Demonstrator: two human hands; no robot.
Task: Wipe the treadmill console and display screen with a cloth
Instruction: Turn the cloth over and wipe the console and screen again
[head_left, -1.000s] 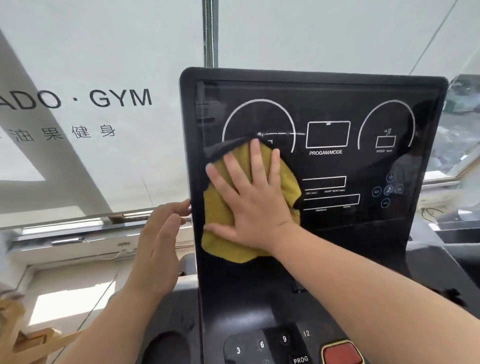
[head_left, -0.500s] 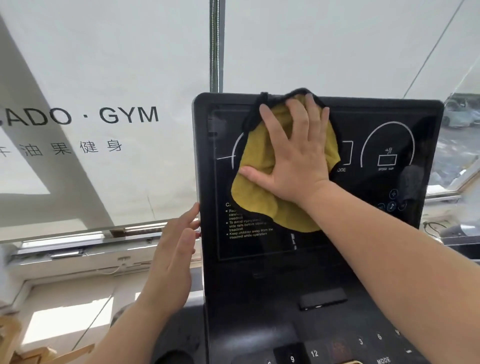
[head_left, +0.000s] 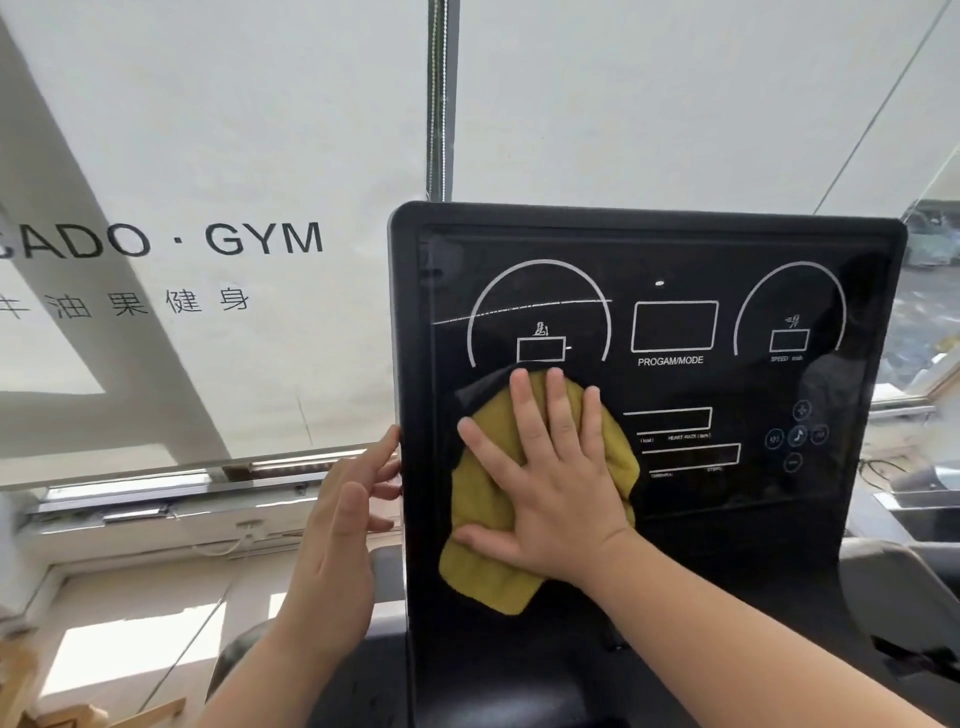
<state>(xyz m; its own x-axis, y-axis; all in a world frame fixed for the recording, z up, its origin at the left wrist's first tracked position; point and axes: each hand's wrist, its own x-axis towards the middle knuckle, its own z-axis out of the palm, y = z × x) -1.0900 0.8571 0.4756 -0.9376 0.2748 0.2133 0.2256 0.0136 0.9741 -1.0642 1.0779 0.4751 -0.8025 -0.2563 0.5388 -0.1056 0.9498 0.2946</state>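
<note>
The black treadmill display screen (head_left: 675, 270) stands upright in front of me, printed with white dials and boxes. A yellow cloth (head_left: 483, 525) lies flat against its lower left part. My right hand (head_left: 550, 483) presses the cloth onto the screen with straight, spread fingers. My left hand (head_left: 337, 535) is beside the screen's left edge, its fingertips touching that edge, fingers relaxed. The cloth hides the text printed under it.
A white roller blind (head_left: 208, 156) with "GYM" lettering hangs behind the screen, with a metal bead chain (head_left: 439, 104) at the middle. A window sill (head_left: 156, 499) runs at the left. Another machine's grey housing (head_left: 893, 582) stands at the right.
My right hand has swept the cloth from the screen's top edge down to its lower left part. My left hand has stayed at the left edge.
</note>
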